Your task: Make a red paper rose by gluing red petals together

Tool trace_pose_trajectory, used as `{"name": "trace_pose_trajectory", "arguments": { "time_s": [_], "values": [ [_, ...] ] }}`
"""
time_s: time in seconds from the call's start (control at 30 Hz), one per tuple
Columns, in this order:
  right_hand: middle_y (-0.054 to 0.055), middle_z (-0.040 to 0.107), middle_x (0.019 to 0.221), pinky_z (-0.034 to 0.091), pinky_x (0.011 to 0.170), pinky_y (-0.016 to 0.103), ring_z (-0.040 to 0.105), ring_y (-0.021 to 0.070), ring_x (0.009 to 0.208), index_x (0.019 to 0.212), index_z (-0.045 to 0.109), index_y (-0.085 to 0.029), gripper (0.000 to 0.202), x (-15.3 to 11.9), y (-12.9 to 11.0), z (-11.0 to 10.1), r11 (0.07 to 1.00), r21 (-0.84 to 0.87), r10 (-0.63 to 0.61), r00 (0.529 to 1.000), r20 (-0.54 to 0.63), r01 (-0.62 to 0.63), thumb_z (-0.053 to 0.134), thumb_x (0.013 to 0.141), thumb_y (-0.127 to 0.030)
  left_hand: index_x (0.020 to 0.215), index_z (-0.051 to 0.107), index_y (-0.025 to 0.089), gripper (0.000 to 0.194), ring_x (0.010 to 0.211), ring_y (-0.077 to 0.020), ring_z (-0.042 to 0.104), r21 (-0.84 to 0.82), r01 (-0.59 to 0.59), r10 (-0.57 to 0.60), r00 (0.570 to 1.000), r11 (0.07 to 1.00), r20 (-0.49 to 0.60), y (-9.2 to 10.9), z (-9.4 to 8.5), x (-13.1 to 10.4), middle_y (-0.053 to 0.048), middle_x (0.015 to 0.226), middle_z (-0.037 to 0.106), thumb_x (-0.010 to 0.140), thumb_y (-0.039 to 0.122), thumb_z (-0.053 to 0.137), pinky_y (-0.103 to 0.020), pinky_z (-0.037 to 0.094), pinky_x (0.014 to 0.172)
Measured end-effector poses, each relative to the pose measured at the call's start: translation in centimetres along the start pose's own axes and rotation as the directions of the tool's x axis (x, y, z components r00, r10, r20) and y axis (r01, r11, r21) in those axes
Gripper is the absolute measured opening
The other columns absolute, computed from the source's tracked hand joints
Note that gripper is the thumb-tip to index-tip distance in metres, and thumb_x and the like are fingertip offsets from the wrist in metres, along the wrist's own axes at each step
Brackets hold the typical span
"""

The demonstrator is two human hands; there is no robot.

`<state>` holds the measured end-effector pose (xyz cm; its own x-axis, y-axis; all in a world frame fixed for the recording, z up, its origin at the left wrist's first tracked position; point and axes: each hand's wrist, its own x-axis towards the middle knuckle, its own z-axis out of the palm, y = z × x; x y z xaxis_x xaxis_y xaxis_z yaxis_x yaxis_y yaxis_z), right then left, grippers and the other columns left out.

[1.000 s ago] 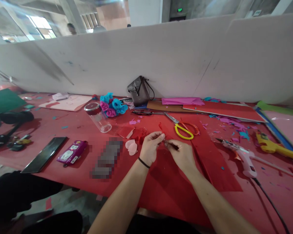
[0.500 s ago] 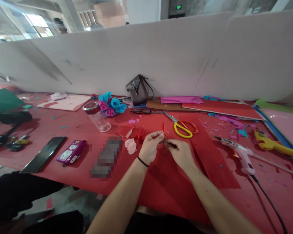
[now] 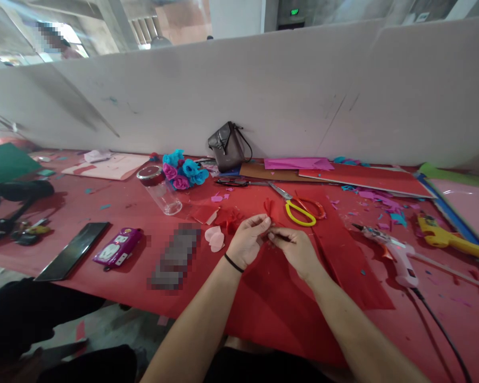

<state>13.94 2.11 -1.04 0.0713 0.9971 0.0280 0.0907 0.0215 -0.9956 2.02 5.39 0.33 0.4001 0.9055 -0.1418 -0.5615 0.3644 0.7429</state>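
My left hand (image 3: 247, 240) is closed in a pinch around a small piece of red crepe paper (image 3: 267, 206), whose frilled top sticks up past the thumb. Close beside it, my right hand (image 3: 297, 249) has thumb and fingertips pressed together near the lower end of that piece; what lies between them is too small to make out. Under both hands spreads a red sheet (image 3: 279, 298). Pale pink paper petals (image 3: 214, 239) and red paper scraps (image 3: 232, 219) lie left of my left hand. Yellow-handled scissors (image 3: 300, 213) rest just beyond my right hand.
On the right lie a pink glue gun (image 3: 399, 260) with its cord and a yellow glue gun (image 3: 435, 231). A glass jar (image 3: 165, 197), blue and pink paper flowers (image 3: 186, 170) and a dark bag (image 3: 228, 149) stand behind. A purple case (image 3: 117, 248) sits left.
The top of the red crepe paper now shows more spread out. My right hand's fingers have shifted slightly and straightened at the fingertips. A person in the background has moved left.
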Motion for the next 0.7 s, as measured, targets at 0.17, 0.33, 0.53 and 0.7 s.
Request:
{"name": "trace_pose_trajectory", "arguments": {
  "time_s": [0.17, 0.33, 0.53, 0.7],
  "values": [
    [0.004, 0.070, 0.070, 0.046, 0.068, 0.032, 0.059, 0.0162, 0.065, 0.076, 0.074, -0.019, 0.023, -0.04, -0.29, 0.08, 0.994, 0.091, 0.051, 0.998, 0.036, -0.054, 0.064, 0.065, -0.037, 0.066, 0.060, 0.014, 0.032, 0.049, -0.0078, 0.049, 0.025, 0.011, -0.012, 0.999, 1.000, 0.048, 0.14, -0.05, -0.15, 0.003, 0.058, 0.055, 0.054, 0.033, 0.083, -0.022, 0.040, 0.047],
    [0.001, 0.064, 0.061, 0.043, 0.064, 0.030, 0.053, 0.0139, 0.060, 0.070, 0.072, -0.018, 0.021, -0.07, -0.62, 0.15, 0.993, 0.107, 0.053, 0.997, 0.056, -0.059, 0.064, 0.064, -0.037, 0.066, 0.059, 0.014, 0.034, 0.047, -0.0083, 0.049, 0.036, 0.021, -0.023, 0.999, 0.999, 0.045, 0.19, -0.14, -0.09, 0.003, 0.056, 0.053, 0.053, 0.033, 0.083, -0.024, 0.041, 0.047],
    [0.000, 0.061, 0.060, 0.041, 0.063, 0.029, 0.050, 0.0133, 0.059, 0.069, 0.071, -0.018, 0.022, -0.07, -0.65, 0.22, 0.996, 0.075, 0.051, 0.996, 0.068, -0.056, 0.062, 0.065, -0.038, 0.062, 0.057, 0.014, 0.034, 0.045, -0.0084, 0.048, 0.050, 0.028, -0.030, 0.999, 0.998, 0.023, 0.26, -0.24, -0.06, 0.004, 0.050, 0.050, 0.051, 0.033, 0.084, -0.024, 0.041, 0.046],
    [0.000, 0.061, 0.059, 0.040, 0.063, 0.029, 0.050, 0.0135, 0.059, 0.069, 0.071, -0.019, 0.022, -0.15, -0.70, 0.33, 0.996, 0.063, 0.057, 0.996, 0.072, -0.062, 0.062, 0.065, -0.038, 0.057, 0.055, 0.015, 0.035, 0.044, -0.0079, 0.047, 0.032, 0.050, -0.050, 0.999, 0.998, 0.006, 0.31, -0.38, 0.05, 0.004, 0.048, 0.049, 0.048, 0.031, 0.084, -0.023, 0.040, 0.044]
  ]
}}
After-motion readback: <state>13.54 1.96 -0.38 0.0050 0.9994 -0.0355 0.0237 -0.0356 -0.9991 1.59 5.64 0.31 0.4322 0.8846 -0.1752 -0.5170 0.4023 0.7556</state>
